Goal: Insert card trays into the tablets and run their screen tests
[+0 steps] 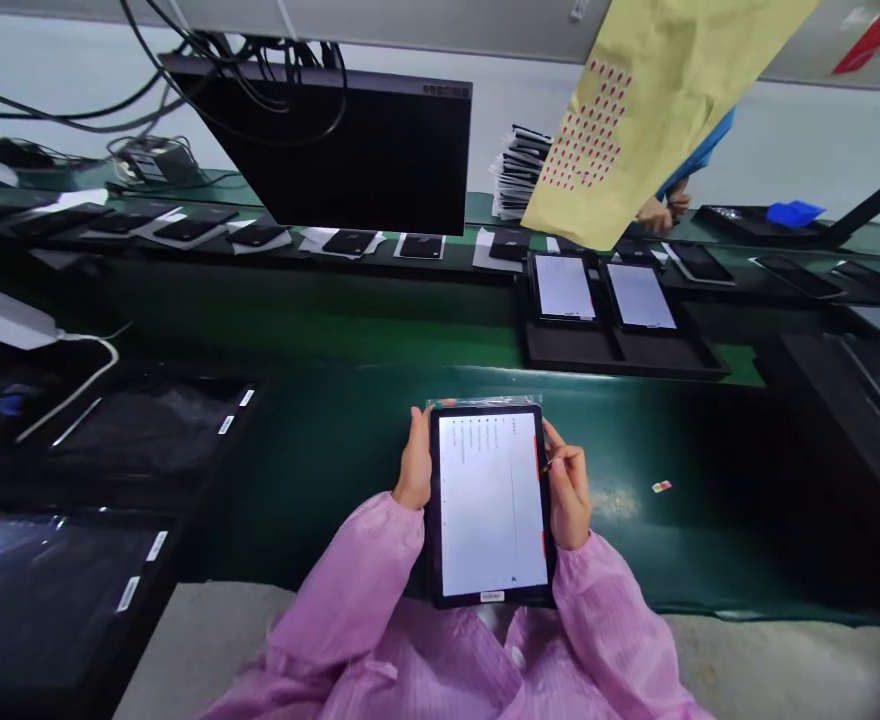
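Observation:
A black-framed tablet with a lit white screen is held upright over the front of the green bench. My left hand grips its left edge, the fingers mostly hidden behind it. At the right edge, my right hand pinches a tiny thin piece against the tablet's side; it is too small to name. Clear film shows along the tablet's top. Red marks and lines of small text are on the screen, and a white label sits on the bottom frame. To the right lies a small red-and-yellow sticker.
Two lit tablets rest in a black tray. Black trays with film-wrapped tablets stand at left. A dark monitor and yellow paper hang ahead. A co-worker's hands show beyond. A black box is at right.

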`<state>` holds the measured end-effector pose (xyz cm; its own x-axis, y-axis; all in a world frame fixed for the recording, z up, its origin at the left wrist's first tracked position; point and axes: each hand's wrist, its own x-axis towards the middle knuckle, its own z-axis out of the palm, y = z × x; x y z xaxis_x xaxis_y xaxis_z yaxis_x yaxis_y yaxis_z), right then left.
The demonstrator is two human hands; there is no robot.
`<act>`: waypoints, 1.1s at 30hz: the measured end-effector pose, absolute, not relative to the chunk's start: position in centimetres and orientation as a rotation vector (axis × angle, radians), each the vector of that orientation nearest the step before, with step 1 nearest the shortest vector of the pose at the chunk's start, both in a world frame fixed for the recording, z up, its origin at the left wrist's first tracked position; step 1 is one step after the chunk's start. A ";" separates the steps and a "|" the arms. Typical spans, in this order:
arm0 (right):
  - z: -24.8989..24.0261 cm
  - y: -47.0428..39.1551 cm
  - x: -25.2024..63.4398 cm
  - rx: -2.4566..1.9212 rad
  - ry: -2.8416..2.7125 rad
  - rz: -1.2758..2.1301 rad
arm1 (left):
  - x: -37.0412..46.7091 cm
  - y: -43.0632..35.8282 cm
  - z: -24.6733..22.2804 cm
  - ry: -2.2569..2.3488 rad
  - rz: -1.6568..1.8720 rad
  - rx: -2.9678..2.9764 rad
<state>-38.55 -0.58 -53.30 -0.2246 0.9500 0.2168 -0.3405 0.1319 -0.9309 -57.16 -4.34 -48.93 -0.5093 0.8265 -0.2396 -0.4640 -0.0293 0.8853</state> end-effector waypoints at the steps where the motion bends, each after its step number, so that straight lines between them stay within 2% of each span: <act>1: -52.7 -0.9 -38.6 -0.656 -1.237 1.373 | -56.7 -5.2 -48.4 1.291 1.736 0.428; 7: -47.7 0.3 -39.1 -0.470 -1.339 1.041 | -56.0 -5.1 -43.2 1.295 1.996 0.768; 11: -47.8 1.8 -38.8 -0.483 -1.332 1.017 | -57.6 -3.7 -42.4 1.110 2.156 1.143; 13: -48.3 2.0 -38.0 -0.489 -1.339 1.058 | -58.8 -3.5 -41.4 1.090 2.011 1.486; 16: -47.5 1.7 -36.1 -0.457 -1.364 1.047 | -59.9 -3.6 -37.7 1.196 1.496 2.028; 19: -44.9 1.2 -34.3 -0.452 -1.358 0.845 | -59.4 -3.7 -33.6 1.190 1.026 2.312; 21: -42.8 1.0 -33.3 -0.469 -1.336 0.675 | -58.7 -3.7 -32.0 1.154 0.841 2.389; 28: -37.3 0.7 -31.8 -0.417 -1.763 0.570 | -57.4 -4.5 -32.4 1.166 0.736 2.577; 33: -34.0 1.2 -32.9 -0.413 -2.162 0.212 | -56.6 -4.2 -31.9 1.166 0.654 2.600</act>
<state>-32.89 1.21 -34.00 -0.5418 0.3689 0.7552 0.2148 0.9295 -0.2999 -56.58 -4.16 -31.86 0.5869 0.7493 0.3067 0.6524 -0.6620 0.3689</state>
